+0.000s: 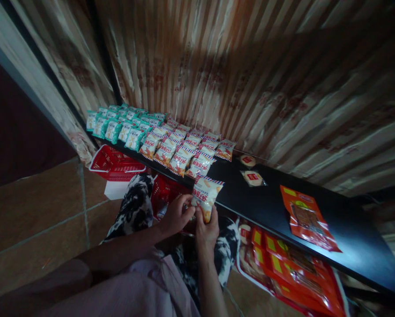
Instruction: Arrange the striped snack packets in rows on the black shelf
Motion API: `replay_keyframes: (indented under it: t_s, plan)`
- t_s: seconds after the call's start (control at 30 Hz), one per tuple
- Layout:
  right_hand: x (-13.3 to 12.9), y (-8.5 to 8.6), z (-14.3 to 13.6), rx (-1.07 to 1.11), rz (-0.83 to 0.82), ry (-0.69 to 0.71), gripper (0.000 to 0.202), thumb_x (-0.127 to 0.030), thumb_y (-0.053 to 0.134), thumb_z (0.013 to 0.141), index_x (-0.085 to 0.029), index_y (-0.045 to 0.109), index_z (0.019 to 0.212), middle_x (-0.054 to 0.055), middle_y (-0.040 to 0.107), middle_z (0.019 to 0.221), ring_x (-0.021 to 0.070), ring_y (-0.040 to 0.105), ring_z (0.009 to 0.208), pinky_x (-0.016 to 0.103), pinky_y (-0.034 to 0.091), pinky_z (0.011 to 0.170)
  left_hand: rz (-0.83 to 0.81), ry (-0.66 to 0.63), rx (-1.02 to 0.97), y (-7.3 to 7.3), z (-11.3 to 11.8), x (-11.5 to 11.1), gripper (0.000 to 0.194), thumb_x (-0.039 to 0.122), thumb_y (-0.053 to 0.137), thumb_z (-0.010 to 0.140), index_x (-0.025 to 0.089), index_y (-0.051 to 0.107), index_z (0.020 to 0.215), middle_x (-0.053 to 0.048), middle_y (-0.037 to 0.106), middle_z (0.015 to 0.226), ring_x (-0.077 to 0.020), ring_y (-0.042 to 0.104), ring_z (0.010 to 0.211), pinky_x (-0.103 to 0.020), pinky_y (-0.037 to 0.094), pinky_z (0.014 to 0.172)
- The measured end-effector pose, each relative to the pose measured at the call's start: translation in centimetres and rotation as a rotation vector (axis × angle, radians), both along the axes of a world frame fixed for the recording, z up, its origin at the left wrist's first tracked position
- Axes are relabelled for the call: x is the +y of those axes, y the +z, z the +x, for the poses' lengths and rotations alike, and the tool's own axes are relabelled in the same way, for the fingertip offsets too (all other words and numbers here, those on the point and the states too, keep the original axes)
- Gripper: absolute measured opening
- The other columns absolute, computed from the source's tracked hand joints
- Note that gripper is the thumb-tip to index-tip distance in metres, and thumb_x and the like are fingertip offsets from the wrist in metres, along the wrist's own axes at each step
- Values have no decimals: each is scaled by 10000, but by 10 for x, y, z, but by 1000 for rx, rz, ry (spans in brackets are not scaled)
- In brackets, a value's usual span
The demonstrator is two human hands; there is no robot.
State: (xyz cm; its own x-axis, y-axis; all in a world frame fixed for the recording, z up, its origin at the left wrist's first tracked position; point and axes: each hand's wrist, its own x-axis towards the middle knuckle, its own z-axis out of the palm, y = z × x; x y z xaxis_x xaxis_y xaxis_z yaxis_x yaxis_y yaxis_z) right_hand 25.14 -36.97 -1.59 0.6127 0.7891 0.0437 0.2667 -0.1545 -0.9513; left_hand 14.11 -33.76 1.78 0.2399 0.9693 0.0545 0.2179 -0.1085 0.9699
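A white and orange snack bag (206,193) with a striped top edge is held in both hands at the front edge of the black shelf (266,204). My left hand (179,214) pinches its lower left side. From below, my right hand (207,226) grips the bottom of the bag. Just beyond stand rows of similar striped snack bags (181,159). Teal and white snack bags (113,130) fill the shelf's left end. Two small round packaged items (253,178) lie right of the rows, and an orange-red packet (308,218) lies farther right.
Under the shelf at left is a red basket (113,163) beside a white box (116,190). Another red basket (158,193) sits between my knees. A basket of orange-red packets (290,268) is at lower right. A pleated curtain (250,79) hangs behind the shelf.
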Motion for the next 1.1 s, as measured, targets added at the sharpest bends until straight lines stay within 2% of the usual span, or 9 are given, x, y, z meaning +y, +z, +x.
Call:
replay_keyframes:
  t_s: [0.17, 0.33, 0.5, 0.63, 0.73, 0.83, 0.97, 1.1]
  plan:
    - [-6, -10, -12, -190, 88, 81, 568, -477, 496, 794, -139, 521, 1250, 162, 573, 1173, 269, 539, 1079, 424, 414, 921, -149, -21, -157, -13, -3, -2, 491, 240, 612, 770, 149, 456, 1226, -123, 594, 1154, -224, 565, 1077, -363, 441, 949]
    - [-9, -20, -27, -418, 138, 141, 487, -377, 474, 853, -176, 490, 1297, 151, 534, 1173, 261, 508, 1088, 449, 420, 921, -289, 5, -291, -17, -10, 1, 560, 285, 657, 762, 159, 424, 1256, -113, 608, 1156, -214, 590, 1040, -334, 453, 915]
    - [-11, -22, -39, -622, 194, 163, 463, -329, 477, 864, -211, 474, 1311, 146, 489, 1182, 274, 468, 1092, 472, 432, 890, -357, 28, -383, -10, -14, 4, 445, 351, 680, 747, 175, 522, 1124, -77, 650, 1071, -195, 614, 962, -292, 467, 854]
    - [-17, -17, -45, -753, 197, 183, 510, -269, 443, 868, -207, 391, 1371, 175, 428, 1285, 308, 417, 1157, 505, 421, 888, -431, 74, -433, 0, -14, 8, 407, 392, 687, 722, 163, 565, 1035, -68, 674, 976, -197, 625, 888, -296, 471, 813]
    - [-21, -16, -47, -814, 234, 215, 578, -252, 421, 871, -217, 280, 1430, 176, 352, 1393, 330, 341, 1252, 542, 384, 933, -467, 58, -491, 3, -14, 11, 429, 434, 680, 715, 149, 577, 1018, -67, 680, 941, -197, 631, 850, -300, 474, 785]
    - [-25, -18, -46, -837, 254, 238, 603, -242, 403, 877, -215, 225, 1452, 169, 286, 1461, 340, 250, 1329, 572, 342, 975, -530, 44, -552, 0, -14, 14, 460, 480, 670, 712, 140, 597, 1014, -64, 692, 903, -194, 644, 832, -292, 480, 767]
    - [-30, -22, -45, -829, 263, 277, 566, -186, 392, 880, -259, 287, 1431, 122, 258, 1498, 323, 213, 1364, 574, 328, 997, -617, 20, -660, -8, -12, 19, 495, 535, 648, 712, 142, 626, 1013, -59, 710, 836, -203, 661, 839, -284, 502, 747]
    - [-34, -24, -41, -794, 319, 325, 549, -129, 383, 871, -277, 350, 1398, 98, 281, 1489, 300, 230, 1359, 562, 345, 997, -708, 48, -708, -12, -8, 24, 463, 535, 609, 750, 142, 649, 991, -63, 718, 782, -207, 673, 809, -270, 516, 684]
